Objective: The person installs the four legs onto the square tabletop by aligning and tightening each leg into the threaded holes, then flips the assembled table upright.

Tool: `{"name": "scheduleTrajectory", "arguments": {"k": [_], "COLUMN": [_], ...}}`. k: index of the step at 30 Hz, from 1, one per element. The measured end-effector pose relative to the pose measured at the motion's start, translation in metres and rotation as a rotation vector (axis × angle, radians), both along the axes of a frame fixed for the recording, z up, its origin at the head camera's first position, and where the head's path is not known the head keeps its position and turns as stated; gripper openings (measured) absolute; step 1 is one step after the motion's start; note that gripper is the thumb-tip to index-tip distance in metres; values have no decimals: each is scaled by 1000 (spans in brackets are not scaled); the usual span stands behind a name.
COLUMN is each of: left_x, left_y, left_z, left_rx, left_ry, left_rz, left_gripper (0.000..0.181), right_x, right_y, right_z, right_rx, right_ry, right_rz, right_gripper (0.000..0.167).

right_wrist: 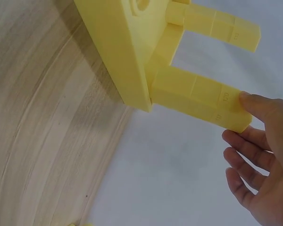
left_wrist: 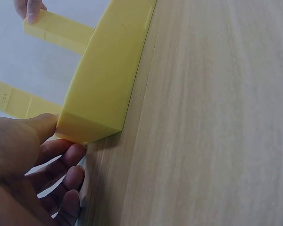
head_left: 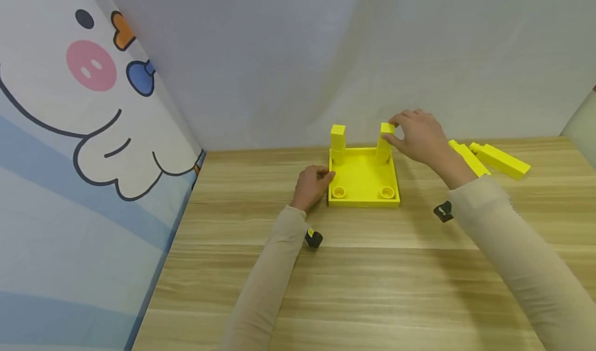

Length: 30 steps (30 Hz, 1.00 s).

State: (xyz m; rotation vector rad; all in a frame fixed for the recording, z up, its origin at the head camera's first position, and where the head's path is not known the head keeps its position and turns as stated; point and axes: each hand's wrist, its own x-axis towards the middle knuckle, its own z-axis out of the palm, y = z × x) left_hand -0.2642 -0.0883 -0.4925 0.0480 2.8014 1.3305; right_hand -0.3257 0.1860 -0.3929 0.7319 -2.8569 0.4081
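A yellow square tray-like base (head_left: 364, 203) with a raised rim lies on the table, two round sockets (head_left: 338, 192) showing in its near corners. Yellow square posts stand upright at both far corners. My right hand (head_left: 419, 136) pinches the top of the far right post (right_wrist: 198, 96) between thumb and index finger, its other fingers loosely curled. At the base's left edge, my left hand (head_left: 313, 186) holds the rim, thumb on one side and index finger against the other in the left wrist view. The far left post (head_left: 338, 136) stands untouched.
Two more yellow posts with threaded-looking ends, a nearer one (head_left: 467, 157) and a farther one (head_left: 502, 159), lie on the wooden table (head_left: 372, 278) at the right. A pale wall (head_left: 261, 72) rises behind the table. A cartoon-printed panel (head_left: 93, 134) borders the left side.
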Motion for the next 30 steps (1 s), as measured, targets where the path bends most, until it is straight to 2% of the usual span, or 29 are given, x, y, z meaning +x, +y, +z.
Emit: {"name": "scheduleTrajectory", "arguments": {"k": [7, 14, 19, 24, 30], "left_x": [-2, -3, -4, -4, -6], "left_y": [0, 0, 0, -1, -1], "left_z": [-1, -3, -2, 0, 0], "left_rx": [-14, -16, -10, -5, -9], "left_ry": [13, 0, -5, -22, -41], "left_rz": [1, 1, 1, 5, -11], "left_gripper": [33, 33, 35, 35, 37], "right_x": [0, 1, 5, 9, 9], "right_y": [-2, -2, 4, 20, 51], "right_z": [-2, -4, 2, 7, 0], "right_rx": [5, -21, -31, -7, 11], "right_ry": [11, -31, -35, -65, -90], "right_rz": [-27, -21, -10, -16, -63], "right_gripper": [44, 45, 46, 49, 45]}}
